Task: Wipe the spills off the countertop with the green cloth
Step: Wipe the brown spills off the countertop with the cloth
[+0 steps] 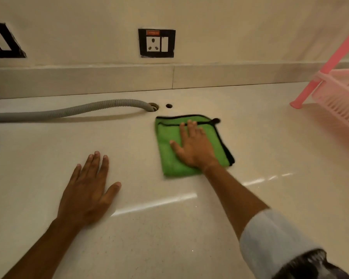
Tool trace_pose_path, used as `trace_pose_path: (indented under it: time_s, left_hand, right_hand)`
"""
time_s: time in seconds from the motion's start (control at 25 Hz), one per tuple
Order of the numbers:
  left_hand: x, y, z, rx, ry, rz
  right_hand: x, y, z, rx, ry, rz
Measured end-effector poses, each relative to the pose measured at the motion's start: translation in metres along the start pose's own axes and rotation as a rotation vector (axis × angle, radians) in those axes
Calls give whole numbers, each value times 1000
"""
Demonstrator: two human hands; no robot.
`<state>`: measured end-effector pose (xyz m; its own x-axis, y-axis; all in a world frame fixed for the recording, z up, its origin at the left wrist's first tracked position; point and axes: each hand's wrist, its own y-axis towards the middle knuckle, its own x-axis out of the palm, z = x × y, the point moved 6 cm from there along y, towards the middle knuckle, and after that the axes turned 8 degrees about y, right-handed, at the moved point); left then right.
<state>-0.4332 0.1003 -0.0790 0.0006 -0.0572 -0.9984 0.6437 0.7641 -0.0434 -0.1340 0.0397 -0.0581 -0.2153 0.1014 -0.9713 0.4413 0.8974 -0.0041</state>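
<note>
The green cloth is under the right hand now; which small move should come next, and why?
Probably slide the right hand, pressed flat on the green cloth, toward the person across the countertop. The cloth lies close behind the grey hose and two holes, so the open surface is nearer. The left hand rests flat, bracing. No spill is clearly visible.

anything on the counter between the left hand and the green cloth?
Nothing. In the head view the left hand lies flat on the countertop, and only bare, glossy surface separates it from the green cloth under the right hand.
</note>
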Motion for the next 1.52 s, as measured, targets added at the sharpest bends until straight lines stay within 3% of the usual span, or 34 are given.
trace_pose_path:
  time_s: [0.12,0.2,0.32,0.4,0.44,0.52,0.6,0.68,0.76,0.84,1.0,1.2,1.36,1.52]
  left_hand:
    - [-3,-3,1,2,-19,3]
    - [-3,-3,0,-4,-34,6]
    - [-3,-4,0,-11,-24,-1]
    - [-3,-3,1,-21,9,13]
    - [-3,-4,1,-21,15,14]
    - [-2,-2,3,-15,13,17]
    - [-2,-2,2,-17,26,23]
    - [-4,-2,1,-18,31,32]
    - [-5,-3,2,-20,9,30]
    - [-5,-3,2,-15,6,23]
    - [-2,-1,3,-10,9,9]
    - [-5,-1,1,-10,-53,21]
    - [-15,-4,0,-12,-196,7]
    - [-30,-9,11,74,-232,38]
  right_hand:
    - [7,-80,-24,-253,50,-41]
    - [10,-132,-3,-262,65,-18]
    - [-5,-134,69,92,8,115]
    - [-19,-97,93,348,-1,100]
    - [-21,-76,88,391,12,70]
    - [-17,-48,49,322,16,27]
    - [3,-56,-6,136,5,31]
    - [20,-103,-47,-68,31,27]
    - [25,-153,-48,-157,71,12]
    - [18,-162,-19,-77,31,38]
    - [1,-78,-16,192,40,41]
    - [30,-61,-92,-15,73,6]
    - [26,-66,-95,-28,132,-116]
    - [-1,-75,-79,-104,403,-136]
